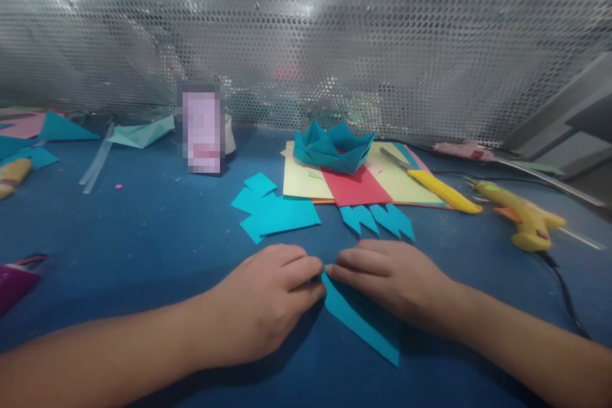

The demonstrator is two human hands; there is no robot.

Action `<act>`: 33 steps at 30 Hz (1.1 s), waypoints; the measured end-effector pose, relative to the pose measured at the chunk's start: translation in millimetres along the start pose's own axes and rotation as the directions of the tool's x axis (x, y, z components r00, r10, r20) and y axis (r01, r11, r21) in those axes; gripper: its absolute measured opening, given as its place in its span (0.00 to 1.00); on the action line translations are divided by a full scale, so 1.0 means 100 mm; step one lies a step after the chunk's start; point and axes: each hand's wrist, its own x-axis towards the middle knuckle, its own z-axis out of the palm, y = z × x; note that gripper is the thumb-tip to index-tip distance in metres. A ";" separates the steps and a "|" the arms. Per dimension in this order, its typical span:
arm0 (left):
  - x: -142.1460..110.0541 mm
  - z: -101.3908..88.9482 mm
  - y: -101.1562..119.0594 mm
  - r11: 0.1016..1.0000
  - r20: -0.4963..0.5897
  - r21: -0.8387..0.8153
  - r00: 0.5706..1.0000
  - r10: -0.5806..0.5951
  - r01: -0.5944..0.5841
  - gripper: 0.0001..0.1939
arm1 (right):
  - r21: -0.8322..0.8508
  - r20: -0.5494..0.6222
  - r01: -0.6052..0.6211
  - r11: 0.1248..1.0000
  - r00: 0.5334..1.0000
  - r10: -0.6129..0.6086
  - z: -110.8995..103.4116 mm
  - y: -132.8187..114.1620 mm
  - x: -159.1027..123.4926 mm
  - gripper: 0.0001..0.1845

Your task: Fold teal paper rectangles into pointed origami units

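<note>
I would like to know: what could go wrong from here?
The yellow cutter lies with its blade out, so a forward reach of the right hand might meet it. The glue gun's cord runs near that forearm and could snag. The held blue paper may crease crookedly.

- Two hands (333,287) pressing a folded blue sheet (366,319) against the blue worktop (157,268).
- A blue paper crown (335,150) resting above a red sheet (356,186).
</note>
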 end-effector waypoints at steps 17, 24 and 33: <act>0.00 -0.02 0.01 0.994 -0.005 -0.104 0.999 -0.040 0.039 0.16 | -0.017 0.010 0.018 1.000 1.000 -0.018 0.00 0.02 0.01 0.24; 0.02 -0.06 0.04 0.986 0.059 -0.129 0.994 -0.096 0.102 0.18 | -0.035 -0.021 0.003 0.999 1.000 -0.003 -0.01 -0.07 0.07 0.22; 0.02 -0.09 0.06 0.992 0.111 -0.059 0.988 -0.104 0.111 0.18 | -0.085 0.005 -0.062 0.994 0.998 0.063 -0.03 -0.14 0.06 0.25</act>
